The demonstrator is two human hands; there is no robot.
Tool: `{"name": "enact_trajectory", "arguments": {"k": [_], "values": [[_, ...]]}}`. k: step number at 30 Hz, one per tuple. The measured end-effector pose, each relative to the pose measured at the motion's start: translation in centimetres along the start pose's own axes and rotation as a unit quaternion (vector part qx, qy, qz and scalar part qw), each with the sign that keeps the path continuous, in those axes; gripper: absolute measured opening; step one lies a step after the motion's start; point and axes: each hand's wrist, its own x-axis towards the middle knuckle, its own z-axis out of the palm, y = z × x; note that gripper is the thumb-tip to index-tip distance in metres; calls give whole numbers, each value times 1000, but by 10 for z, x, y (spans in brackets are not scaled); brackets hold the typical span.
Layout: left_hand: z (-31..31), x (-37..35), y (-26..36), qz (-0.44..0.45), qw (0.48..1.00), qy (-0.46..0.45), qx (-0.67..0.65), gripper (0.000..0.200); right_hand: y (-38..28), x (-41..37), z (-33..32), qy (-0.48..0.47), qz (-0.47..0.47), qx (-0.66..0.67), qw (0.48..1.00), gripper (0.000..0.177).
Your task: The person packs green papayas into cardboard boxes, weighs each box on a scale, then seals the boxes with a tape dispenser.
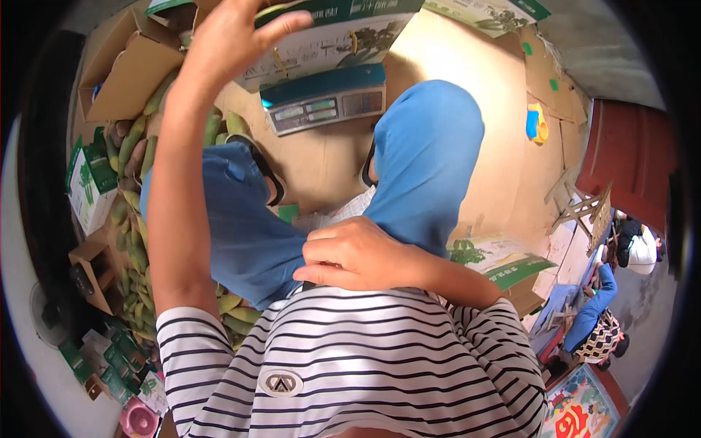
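Observation:
My left hand (237, 33) reaches over the near edge of a printed white and green carton (336, 51) at the top. Its thumb stretches out to the right, while its other fingers run past the frame's edge. Beside the thumb shows the curved edge of a yellow-green thing (274, 9). My right hand (350, 255) rests closed against my lap, fingers curled together, nothing visible in them. Between my feet and the carton stands a digital scale (325, 106) with a display panel. Many green radishes (135, 248) lie heaped to the left of my leg.
Open brown cartons (131, 73) stand at upper left, with a small white and green box (91, 179) below. A wooden box (95, 270) sits beside the pile. A yellow and blue tape dispenser (537, 124) lies on the cardboard floor. Other people (599, 321) are at far right.

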Motion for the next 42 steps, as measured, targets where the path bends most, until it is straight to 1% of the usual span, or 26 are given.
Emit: {"name": "enact_trajectory", "arguments": {"k": [1,3,5,6,7,8,10,11,12,13,14,15,16,17,18,19,20,21,22,23,25,28,31,35,40,42], "values": [[0,-2,4,12,996,-6,91,54,-3,4,-11,11,11,8,1000,29],[10,-3,-7,25,988,-24,148,45,-17,11,-44,33,32,26,999,24],[11,0,-6,21,981,-55,185,34,-23,19,-82,77,30,-49,995,19],[11,1,-9,20,979,-54,194,33,-25,26,-96,135,7,-66,989,18],[10,1,-16,22,978,-55,198,31,-29,33,-114,155,21,-139,978,21],[15,4,-20,31,979,-57,192,30,-34,38,-125,178,41,-147,972,21],[19,4,-26,39,986,-27,161,28,-13,40,-134,224,-14,-192,955,17],[23,8,-33,12,986,-44,161,28,-3,38,-133,262,-24,-187,946,14],[24,9,-32,19,986,-29,161,27,6,32,-131,303,-8,-160,939,12],[26,10,-38,53,987,-10,149,25,23,24,-130,348,-4,-132,928,13],[28,10,-40,82,986,10,142,23,39,10,-129,396,48,-143,906,16],[27,11,-34,54,989,-19,139,23,62,-9,-127,453,99,-105,880,19],[24,13,-28,23,989,-43,143,24,94,-35,-128,509,101,-147,842,18],[25,15,-28,31,990,-48,132,24,129,-72,-128,524,150,-213,811,19],[23,15,-18,3,990,-78,118,25,158,-118,-121,497,239,-229,802,23],[23,14,-16,16,989,-76,123,26,186,-173,-108,419,347,-301,783,25],[24,15,-16,27,989,-72,128,27,198,-221,-93,300,467,-374,743,29],[25,15,-17,25,988,-72,132,27,206,-266,-76,192,540,-379,726,35],[26,15,-17,22,988,-72,136,28,202,-295,-64,35,649,-355,672,41],[28,15,-18,20,987,-72,141,29,219,-338,-47,-97,695,-287,652,51],[30,17,-22,19,987,-83,139,30,193,-368,-20,-273,718,-282,575,66],[31,17,-25,11,985,-82,149,32,208,-383,10,-315,698,-387,513,78],[32,19,-31,16,984,-82,156,34,231,-408,22,-269,707,-419,502,84],[32,17,-28,-9,987,-85,139,32,231,-418,25,-244,709,-401,526,82],[30,18,-17,29,990,-82,114,25,220,-420,22,-253,703,-385,543,81],[30,17,-12,21,991,-78,107,23,220,-426,23,-246,685,-410,549,73]]}}
